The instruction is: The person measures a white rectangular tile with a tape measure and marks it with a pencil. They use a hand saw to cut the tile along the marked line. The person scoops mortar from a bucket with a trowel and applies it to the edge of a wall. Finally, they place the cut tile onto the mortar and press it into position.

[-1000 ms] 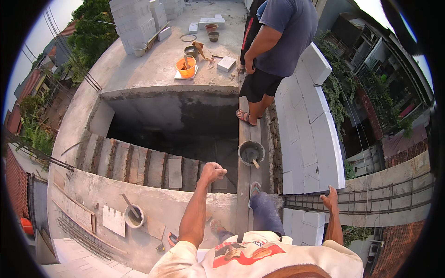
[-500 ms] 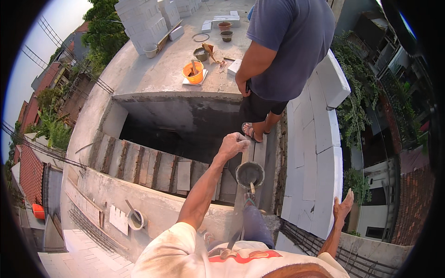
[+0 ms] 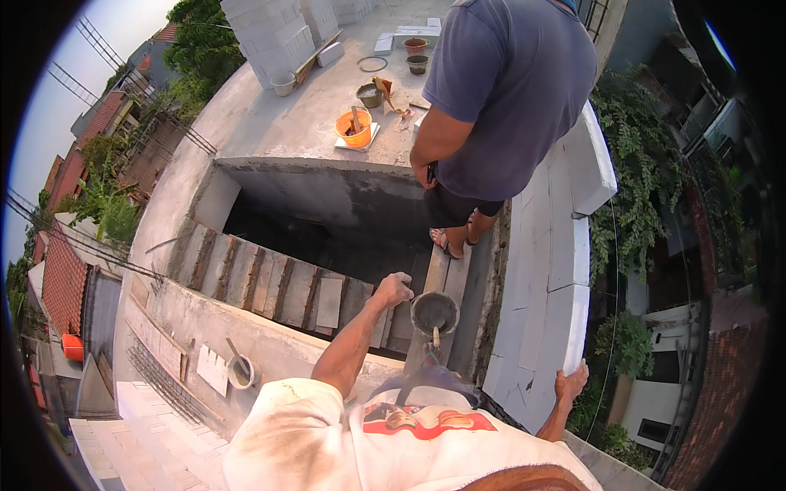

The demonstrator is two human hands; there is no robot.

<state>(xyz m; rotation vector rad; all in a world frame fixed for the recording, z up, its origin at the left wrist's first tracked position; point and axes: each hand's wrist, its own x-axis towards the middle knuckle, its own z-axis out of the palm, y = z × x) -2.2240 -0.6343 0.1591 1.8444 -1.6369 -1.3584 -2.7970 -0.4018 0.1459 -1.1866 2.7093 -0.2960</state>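
Note:
My left hand (image 3: pixel 395 290) hovers over the stairwell with its fingers curled in; nothing shows in them. Just to its right, a round dark bucket (image 3: pixel 419 317) of grey mortar stands on the wooden planks (image 3: pixel 435 272). A trowel (image 3: pixel 436 334) rests in the bucket with its pale handle toward me. My right hand (image 3: pixel 571 381) lies against the outer edge of the white block wall (image 3: pixel 536 286), fingers apart, partly beyond the edge. My legs are near the bucket, mostly hidden under my shirt.
A co-worker (image 3: pixel 508 90) stands on the planks ahead. Left of them, the deep stairwell (image 3: pixel 327 237) has rough steps (image 3: pixel 270 282). An orange bucket (image 3: pixel 353 128) sits beyond it; another mortar bucket (image 3: pixel 241 372) is at left. Past the wall there is a drop.
My left hand has come back and left, down toward the bucket's level. My right hand has moved in from the air to touch the block wall. The view has shifted slightly.

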